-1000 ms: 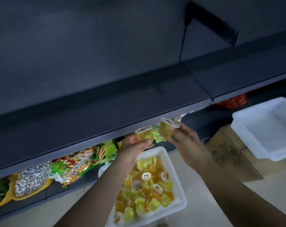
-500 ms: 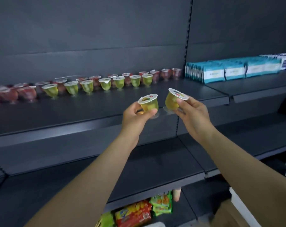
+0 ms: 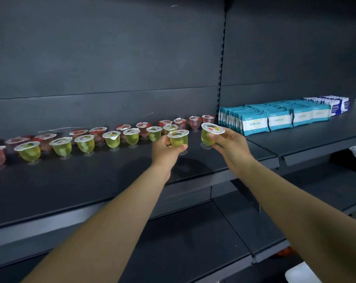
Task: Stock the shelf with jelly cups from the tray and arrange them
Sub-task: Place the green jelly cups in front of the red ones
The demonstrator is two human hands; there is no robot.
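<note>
My left hand (image 3: 165, 149) grips a yellow jelly cup (image 3: 178, 138) over the dark shelf (image 3: 91, 180), at the right end of the front row. My right hand (image 3: 229, 142) pinches a second yellow jelly cup (image 3: 209, 134) just to the right, its foot low over the shelf; contact cannot be made out. A front row of yellow-green jelly cups (image 3: 85, 144) runs leftward along the shelf. Behind it stands a row of red jelly cups (image 3: 180, 122). The tray is out of view.
Teal and white packets (image 3: 279, 117) fill the neighbouring shelf section to the right, with blue-white packets (image 3: 334, 104) beyond. An upright slotted post (image 3: 222, 58) divides the two sections. Lower dark shelves (image 3: 183, 242) lie beneath my arms.
Both hands rose from the tray on the floor with one cup each and have reached forward over the shelf, to the right end of the front row. The view tilted up.
</note>
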